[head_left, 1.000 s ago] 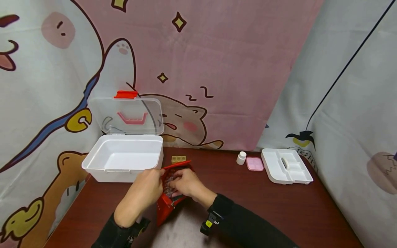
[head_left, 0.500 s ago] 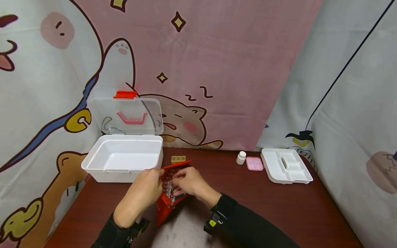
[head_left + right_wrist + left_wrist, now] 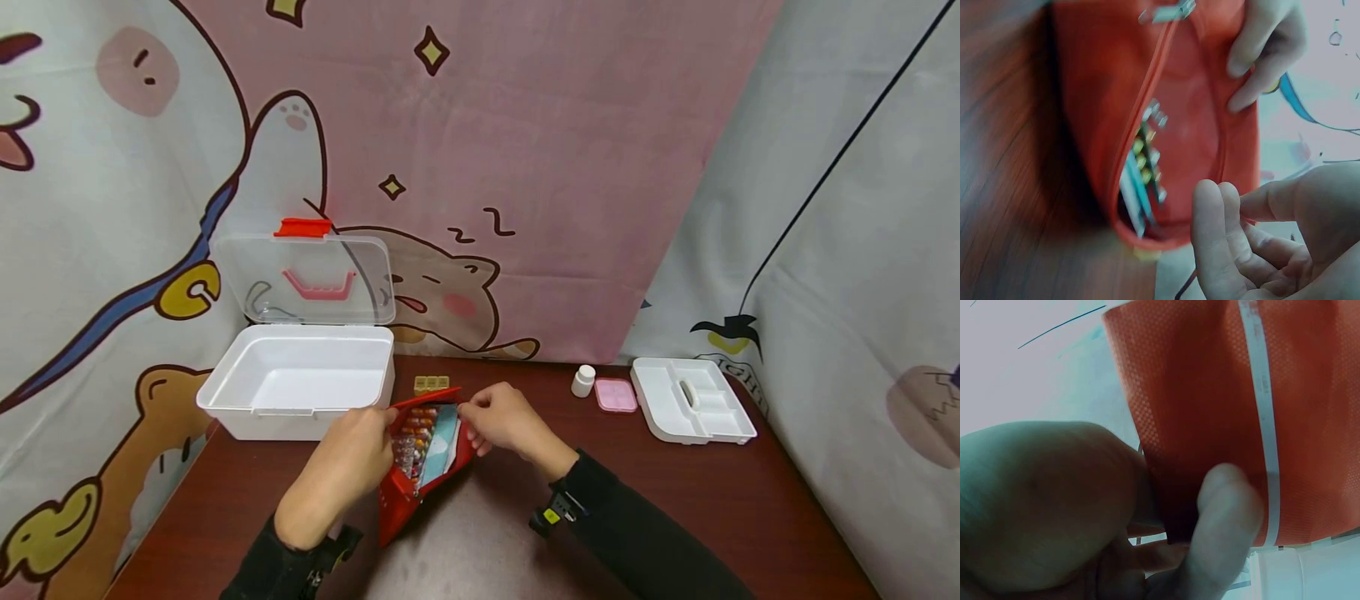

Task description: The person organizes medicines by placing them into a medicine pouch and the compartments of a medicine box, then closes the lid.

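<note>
A red zippered pouch (image 3: 401,497) gapes in the middle of the table. My left hand (image 3: 352,458) grips its upper left edge; the left wrist view shows the thumb (image 3: 1229,519) pressed on the red fabric beside a pale stripe. Inside lie blister packs with orange and yellow pills (image 3: 412,433) and a teal and white flat piece (image 3: 441,442). My right hand (image 3: 513,425) is at the pouch's right rim, thumb and fingertips close together. In the right wrist view its fingers (image 3: 1210,219) overlap the pouch's end; whether they pinch the rim is hidden.
A white box (image 3: 300,367) with a raised clear lid (image 3: 315,308) stands at the left. Behind the pouch sits a small yellowish compartment case (image 3: 431,384). Farther right are a white bottle (image 3: 583,382), a pink case (image 3: 617,396) and a white divided tray (image 3: 675,425).
My right hand has come out of the pouch and moved right to its rim. The opening is wider and the packs inside show. My left hand has kept its grip.
</note>
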Demonstrator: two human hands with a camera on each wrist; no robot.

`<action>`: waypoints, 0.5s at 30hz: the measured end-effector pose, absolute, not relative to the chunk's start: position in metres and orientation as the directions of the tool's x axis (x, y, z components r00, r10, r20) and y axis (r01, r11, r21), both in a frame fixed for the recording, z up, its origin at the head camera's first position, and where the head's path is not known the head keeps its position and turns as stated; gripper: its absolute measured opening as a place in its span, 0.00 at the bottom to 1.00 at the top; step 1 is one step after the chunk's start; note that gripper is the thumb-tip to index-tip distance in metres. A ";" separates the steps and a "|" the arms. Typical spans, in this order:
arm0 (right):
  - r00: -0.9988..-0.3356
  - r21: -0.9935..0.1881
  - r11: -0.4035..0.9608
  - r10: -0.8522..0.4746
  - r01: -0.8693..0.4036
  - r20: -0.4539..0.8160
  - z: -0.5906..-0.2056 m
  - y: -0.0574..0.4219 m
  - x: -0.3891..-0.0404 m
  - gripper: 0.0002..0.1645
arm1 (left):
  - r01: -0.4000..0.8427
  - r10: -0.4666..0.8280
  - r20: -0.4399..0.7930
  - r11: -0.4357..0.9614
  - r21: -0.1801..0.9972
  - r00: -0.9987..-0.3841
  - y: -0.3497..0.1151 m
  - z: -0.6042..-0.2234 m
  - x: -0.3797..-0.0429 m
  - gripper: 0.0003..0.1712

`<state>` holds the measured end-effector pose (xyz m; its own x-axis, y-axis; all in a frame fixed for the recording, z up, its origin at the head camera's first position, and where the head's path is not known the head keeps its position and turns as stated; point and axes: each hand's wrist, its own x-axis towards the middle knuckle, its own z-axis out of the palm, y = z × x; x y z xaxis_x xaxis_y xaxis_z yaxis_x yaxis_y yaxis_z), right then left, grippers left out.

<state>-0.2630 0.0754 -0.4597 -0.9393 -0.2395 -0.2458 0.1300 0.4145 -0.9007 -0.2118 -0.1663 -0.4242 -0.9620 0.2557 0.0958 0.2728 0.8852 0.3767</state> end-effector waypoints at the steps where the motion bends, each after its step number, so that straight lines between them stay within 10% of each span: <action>1: -0.940 -0.884 0.452 -0.235 0.121 -0.249 -0.461 0.079 -0.263 0.20 | 0.271 0.255 0.093 0.885 0.378 -0.963 -0.166 -0.424 -0.212 0.23; 15: -0.873 -0.832 0.530 -0.316 0.163 -0.372 -0.496 0.102 -0.249 0.27 | 0.241 0.235 0.065 0.888 0.391 -0.970 -0.164 -0.423 -0.212 0.23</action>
<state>-0.2485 0.1024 -0.4963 -0.8728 -0.3163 -0.3718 0.1626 0.5297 -0.8324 -0.2120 -0.1643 -0.4232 -0.9699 0.2349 0.0648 0.2412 0.8882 0.3910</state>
